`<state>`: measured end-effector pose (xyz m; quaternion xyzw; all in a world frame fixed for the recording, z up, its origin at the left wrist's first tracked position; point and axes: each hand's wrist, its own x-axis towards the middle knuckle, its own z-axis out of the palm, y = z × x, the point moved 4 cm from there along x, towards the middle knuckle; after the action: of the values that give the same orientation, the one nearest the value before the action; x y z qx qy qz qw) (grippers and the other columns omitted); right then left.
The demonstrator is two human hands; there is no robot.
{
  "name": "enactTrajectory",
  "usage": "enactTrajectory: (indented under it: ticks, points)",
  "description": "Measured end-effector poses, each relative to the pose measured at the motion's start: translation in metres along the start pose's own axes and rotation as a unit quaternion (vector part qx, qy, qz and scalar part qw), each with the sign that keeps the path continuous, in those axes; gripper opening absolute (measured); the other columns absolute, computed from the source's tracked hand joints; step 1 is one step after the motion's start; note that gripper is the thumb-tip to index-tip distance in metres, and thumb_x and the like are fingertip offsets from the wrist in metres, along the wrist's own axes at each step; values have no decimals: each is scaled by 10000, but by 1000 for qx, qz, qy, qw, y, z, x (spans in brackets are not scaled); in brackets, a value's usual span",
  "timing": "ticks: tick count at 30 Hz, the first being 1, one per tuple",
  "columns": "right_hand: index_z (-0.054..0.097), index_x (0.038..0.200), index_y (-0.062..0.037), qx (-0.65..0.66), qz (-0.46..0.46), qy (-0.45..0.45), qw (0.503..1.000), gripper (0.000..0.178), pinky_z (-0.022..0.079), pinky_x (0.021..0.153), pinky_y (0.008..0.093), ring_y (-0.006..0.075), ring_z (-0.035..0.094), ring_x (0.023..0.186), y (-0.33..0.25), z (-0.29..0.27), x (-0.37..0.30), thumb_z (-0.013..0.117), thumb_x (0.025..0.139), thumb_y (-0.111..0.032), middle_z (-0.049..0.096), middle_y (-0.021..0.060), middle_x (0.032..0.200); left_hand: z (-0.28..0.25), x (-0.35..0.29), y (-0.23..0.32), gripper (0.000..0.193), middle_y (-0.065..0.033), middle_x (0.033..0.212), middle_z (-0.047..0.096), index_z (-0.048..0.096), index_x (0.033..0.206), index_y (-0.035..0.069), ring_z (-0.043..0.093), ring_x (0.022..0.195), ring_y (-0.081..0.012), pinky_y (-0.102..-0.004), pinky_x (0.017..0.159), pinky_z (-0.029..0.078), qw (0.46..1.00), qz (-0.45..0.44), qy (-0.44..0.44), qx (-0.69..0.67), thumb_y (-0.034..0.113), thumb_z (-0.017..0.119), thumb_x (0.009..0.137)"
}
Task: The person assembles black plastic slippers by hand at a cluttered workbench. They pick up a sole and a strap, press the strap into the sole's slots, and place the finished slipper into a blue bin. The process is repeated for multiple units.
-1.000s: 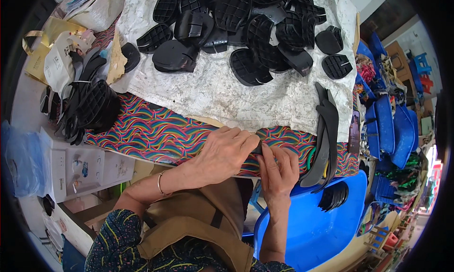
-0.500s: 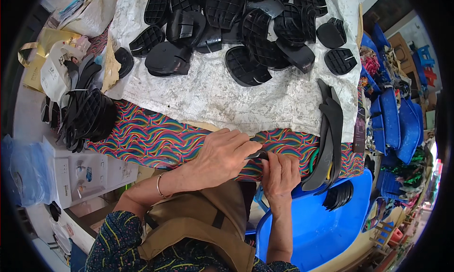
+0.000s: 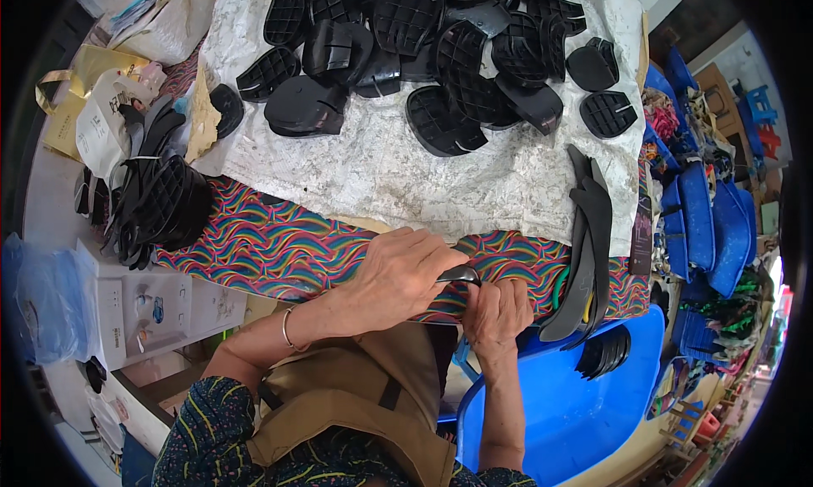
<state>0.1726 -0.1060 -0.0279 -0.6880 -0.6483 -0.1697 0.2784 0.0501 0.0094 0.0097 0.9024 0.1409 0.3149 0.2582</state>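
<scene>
Head-worn fisheye, near, looking down on patterned tabletop (image 3: 279,241).

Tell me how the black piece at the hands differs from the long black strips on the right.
Hold: the black piece is between the left hand and right hand; the black strips lie clear of both.
Visible length: the black piece shows as a short curve, perhaps partly hidden; the black strips show as long, overlapping bands.
Surface: the black piece catches a bright shine; the black strips look duller.
Both are dark.

glossy black piece (image 3: 461,273), arched, partly hidden, held between left hand (image 3: 401,273) and right hand (image 3: 498,311)
</scene>
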Motion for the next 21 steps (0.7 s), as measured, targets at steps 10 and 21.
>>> enactTrajectory:
  ticks: [10,21]
  points:
    - [615,743,-21,721,401,39,563,529,448,537,328,153,555,624,4,1,-52,391,1074,-368,584,76,655,-32,-13,-2,285,-74,864,660,719,939,47,653,765,-254,-366,666,496,985,87,88,-118,90,764,660]
    - [579,1261,-19,751,491,62,437,442,547,843,343,201,675,983,-20,9,-10,464,1029,-377,669,111,1152,-20,-15,17,235,-37,1044,662,750,889,153,581,1077,-282,-565,983,414,968,180,124,-125,73,696,674]
